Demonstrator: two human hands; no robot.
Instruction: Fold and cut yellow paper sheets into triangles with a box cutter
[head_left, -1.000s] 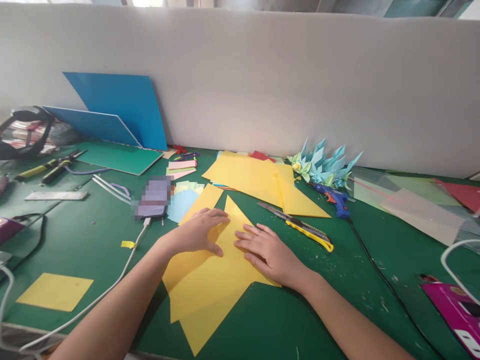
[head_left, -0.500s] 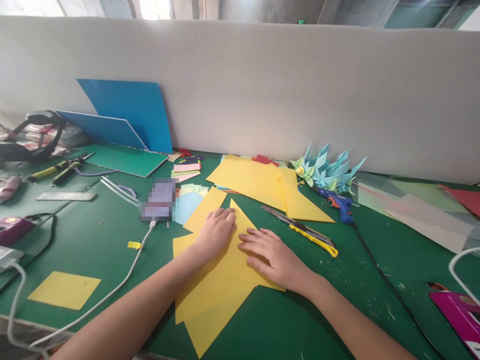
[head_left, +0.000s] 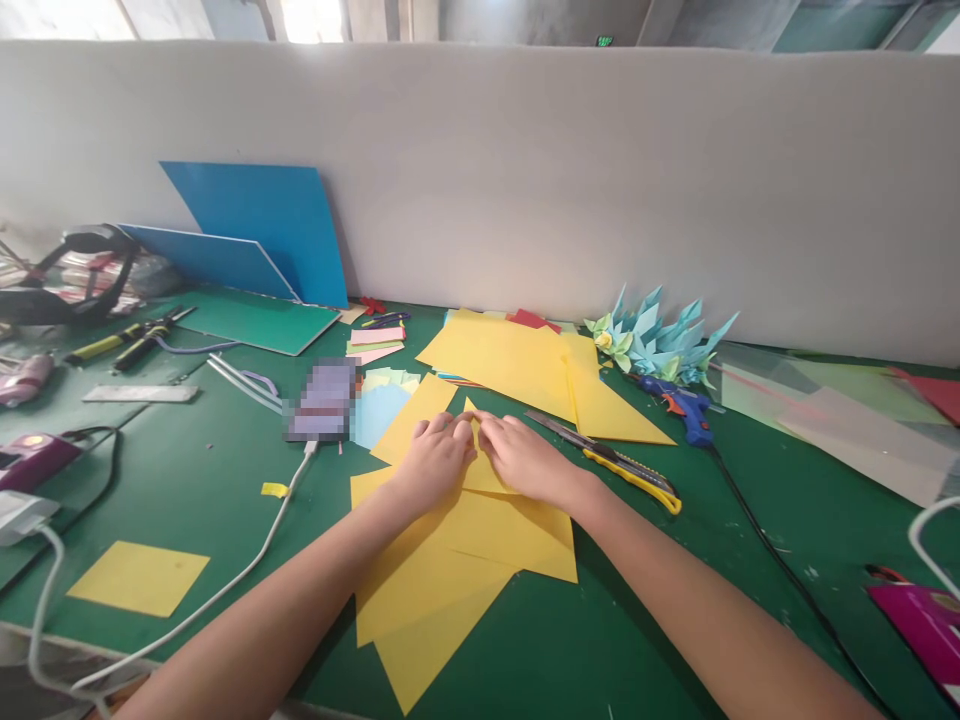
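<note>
Your L hand point(head_left: 435, 460) and R hand point(head_left: 521, 455) are side by side at the top pt of a folded yellow paper sheet point(head_left: 489, 478), fingers curled; can't tell if either's clamped on it. It's mid-table, atop other yellow sheets point(head_left: 525, 530) on the green tabletop point(head_left: 637, 640). Snap-off utility knife point(head_left: 630, 475) lies nr your R hand, blue glue gun point(head_left: 686, 410) beyond.

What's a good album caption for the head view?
Left hand and right hand close together on yellow paper, a utility knife nearby.
</note>
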